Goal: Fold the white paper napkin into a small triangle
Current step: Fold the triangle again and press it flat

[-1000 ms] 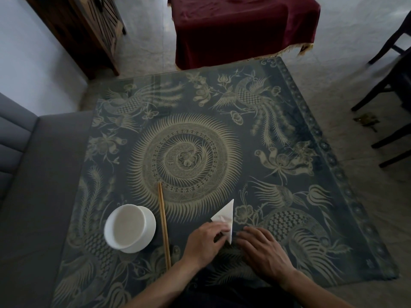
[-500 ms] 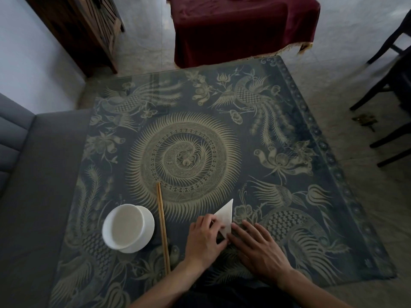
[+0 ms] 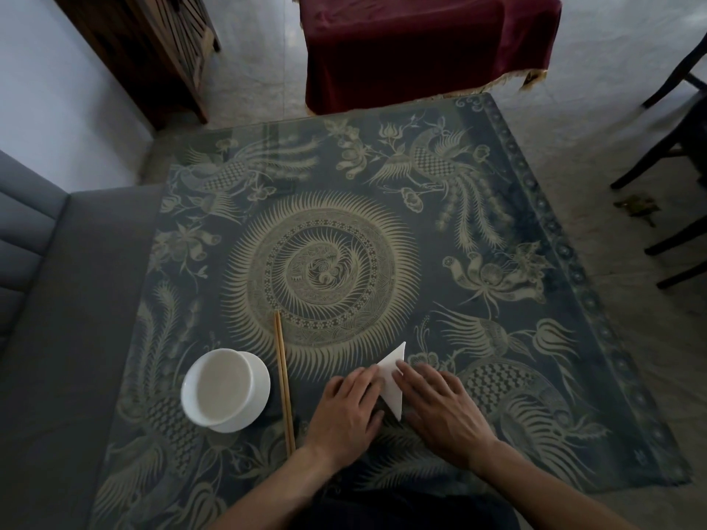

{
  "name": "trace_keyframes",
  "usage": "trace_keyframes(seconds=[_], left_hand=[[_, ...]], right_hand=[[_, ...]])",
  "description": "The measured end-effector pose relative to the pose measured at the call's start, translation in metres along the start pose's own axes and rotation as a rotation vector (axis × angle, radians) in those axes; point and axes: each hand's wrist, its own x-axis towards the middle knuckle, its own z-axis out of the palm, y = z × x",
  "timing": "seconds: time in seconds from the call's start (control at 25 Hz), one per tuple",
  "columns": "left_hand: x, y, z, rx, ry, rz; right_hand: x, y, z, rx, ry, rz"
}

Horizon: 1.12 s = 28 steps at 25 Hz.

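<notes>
Nearby, bowl (image 3: 220, 388) on saucer (image 3: 257, 392), contents unclear.

No readable text, labels, brands or numbers anywhere in view. The counter (image 3: 535, 208) cloth carries only ornament: birds, flowers, a central spiral medallion, no characters I can make out. The white bowl (image 3: 225, 390), the chopsticks (image 3: 283, 380) and the folded napkin (image 3: 392, 380) are all plain and unmarked.
</notes>
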Motion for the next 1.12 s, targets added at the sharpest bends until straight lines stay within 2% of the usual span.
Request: trace_keyframes(seconds=[0.16,0.44,0.68,0.84,1.04,1.12], left_hand=[[-0.005,-0.002,0.003,0.021,-0.080,0.000],[-0.009,-0.006,0.009,0.018,-0.131,-0.016],[-0.011,-0.007,0.009,0.033,-0.154,-0.004],[-0.011,-0.005,0.008,0.022,-0.171,-0.022],[-0.010,-0.003,0.006,0.000,-0.182,-0.041],[-0.007,-0.002,0.003,-0.041,-0.153,-0.068]], right_hand=[[0.020,-0.008,-0.006,-0.088,-0.045,-0.082],[0.032,-0.013,-0.003,-0.057,-0.116,-0.120],[0.035,0.011,0.001,-0.062,-0.135,-0.023],[0.038,0.019,-0.003,-0.047,-0.136,0.117],[0.037,0.014,0.002,0.022,-0.127,0.164],[0.037,0.010,0.003,0.048,-0.140,0.116]])
